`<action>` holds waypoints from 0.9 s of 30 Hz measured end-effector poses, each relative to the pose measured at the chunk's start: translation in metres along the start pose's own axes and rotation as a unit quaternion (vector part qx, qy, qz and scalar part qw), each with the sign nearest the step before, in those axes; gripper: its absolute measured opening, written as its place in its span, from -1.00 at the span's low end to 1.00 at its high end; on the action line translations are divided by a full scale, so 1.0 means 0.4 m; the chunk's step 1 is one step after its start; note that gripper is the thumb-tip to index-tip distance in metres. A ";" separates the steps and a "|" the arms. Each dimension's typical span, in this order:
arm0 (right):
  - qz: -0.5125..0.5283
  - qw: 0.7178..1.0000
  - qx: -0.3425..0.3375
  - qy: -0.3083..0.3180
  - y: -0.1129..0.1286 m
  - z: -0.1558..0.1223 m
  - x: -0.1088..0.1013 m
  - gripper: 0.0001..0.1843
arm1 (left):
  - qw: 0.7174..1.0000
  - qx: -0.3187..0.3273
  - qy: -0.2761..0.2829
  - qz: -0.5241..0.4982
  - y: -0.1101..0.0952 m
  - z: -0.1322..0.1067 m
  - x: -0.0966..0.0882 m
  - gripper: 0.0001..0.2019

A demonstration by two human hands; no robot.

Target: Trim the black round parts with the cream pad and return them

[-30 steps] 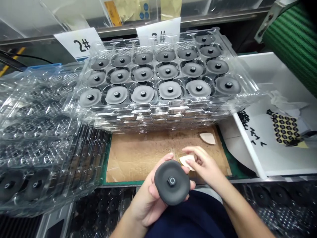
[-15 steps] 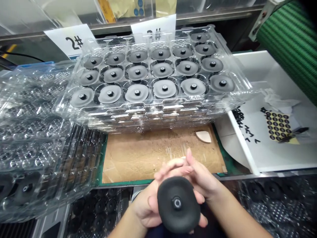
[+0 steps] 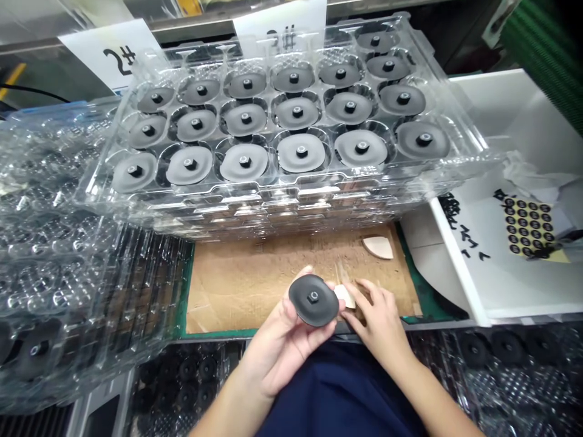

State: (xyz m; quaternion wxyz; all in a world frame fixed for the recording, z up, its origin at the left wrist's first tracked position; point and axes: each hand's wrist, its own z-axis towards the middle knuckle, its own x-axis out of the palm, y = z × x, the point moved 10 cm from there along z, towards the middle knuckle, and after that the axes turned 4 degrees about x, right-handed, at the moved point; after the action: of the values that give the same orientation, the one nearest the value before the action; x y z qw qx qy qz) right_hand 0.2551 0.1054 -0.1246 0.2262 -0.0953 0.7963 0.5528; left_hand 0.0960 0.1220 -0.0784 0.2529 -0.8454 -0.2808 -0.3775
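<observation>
My left hand (image 3: 291, 340) grips a black rounded-square disc (image 3: 315, 303) by its edges, with the disc's small central stud facing up. Just to the right, my right hand (image 3: 380, 318) has its thumb and fingertips at a small cream-coloured pad (image 3: 345, 296) over the cardboard's near edge; part of the pad is hidden by the fingers. A second cream pad (image 3: 379, 247), wedge-shaped, lies on the cardboard (image 3: 241, 285) farther back. Behind it, a stack of clear plastic trays (image 3: 291, 182) carries rows of similar discs, studs up.
More clear trays (image 3: 59, 243) are stacked at the left. At the right, a white bin (image 3: 460, 267) holds small black pieces and a sheet of round stickers (image 3: 528, 227). A green roller (image 3: 551, 60) overhangs it. Trays of discs (image 3: 505, 358) sit below the bench edge.
My hands have separated. The left hand has moved the disc forward, away from my body, and the right hand has gone to the cream pad. The camera view has shifted slightly.
</observation>
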 end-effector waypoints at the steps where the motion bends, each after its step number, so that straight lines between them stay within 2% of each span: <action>1: -0.019 1.000 -0.009 -0.005 -0.006 -0.001 0.009 -0.61 | 1.000 0.004 -0.009 0.003 -0.001 0.005 -0.002 -0.36; 5: -0.044 0.998 -0.035 -0.012 -0.003 0.026 0.032 -0.69 | 1.000 0.017 -0.014 0.006 -0.005 0.015 0.007 -0.29; 9: 0.001 0.999 -0.039 0.014 0.029 0.049 0.042 -0.66 | 0.999 0.035 -0.033 0.016 -0.019 0.007 0.004 -0.36; 13: 0.065 0.997 -0.004 0.046 0.048 0.059 0.043 -0.69 | 0.998 0.046 -0.040 0.019 -0.025 0.006 -0.007 -0.40; 17: 0.145 0.985 0.043 0.082 0.041 0.058 0.050 -0.69 | 0.997 0.050 -0.046 0.023 -0.025 0.009 -0.013 -0.45; 22: 0.240 0.960 0.096 0.109 0.032 0.023 0.074 -0.61 | 0.997 0.051 -0.052 0.027 -0.026 0.003 -0.014 -0.44; 27: 0.288 0.942 0.119 0.128 0.042 -0.001 0.090 -0.51 | 0.997 0.054 -0.057 0.028 -0.027 -0.005 -0.023 -0.42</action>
State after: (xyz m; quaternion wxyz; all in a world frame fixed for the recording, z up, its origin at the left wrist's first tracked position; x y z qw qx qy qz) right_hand 0.2165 0.1149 -0.1274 -0.0369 0.0952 0.8719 0.4789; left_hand 0.0827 0.1258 -0.0822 0.2922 -0.8582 -0.2904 -0.3062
